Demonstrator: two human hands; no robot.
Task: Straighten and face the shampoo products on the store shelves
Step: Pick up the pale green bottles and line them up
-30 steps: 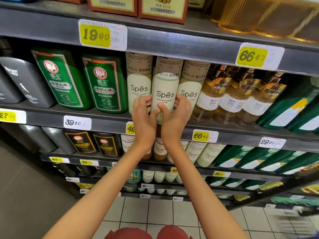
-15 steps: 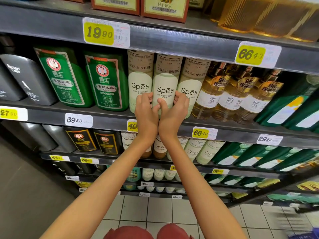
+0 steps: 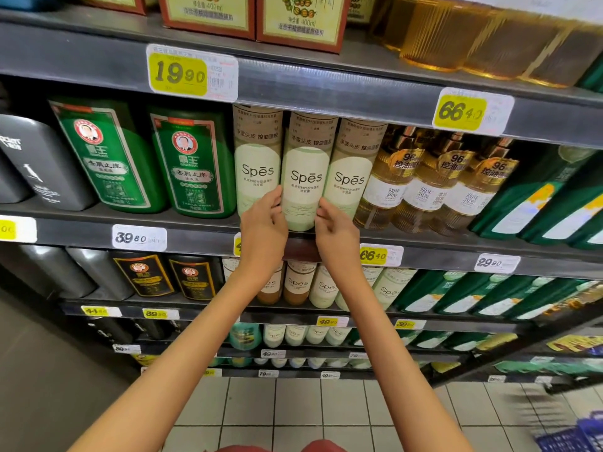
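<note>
Tall pale-green-and-beige plastic Spēs shampoo bottle (image 3: 305, 177) at frame centre, upright on grey metal shelf (image 3: 195, 238), label forward; left hand (image 3: 262, 226) and right hand (image 3: 336, 231) grip its lower sides, equally near; long axis vertical, directly ahead.

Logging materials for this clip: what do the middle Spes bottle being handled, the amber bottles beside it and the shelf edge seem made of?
The middle Spes bottle, held between left hand and right hand: likely plastic, matte pale-green and beige, no glare. The amber bottles: clear ribbed plastic or glass, glossy, golden liquid showing through. The shelf edge: probably painted metal, grey, dull sheen.
</note>
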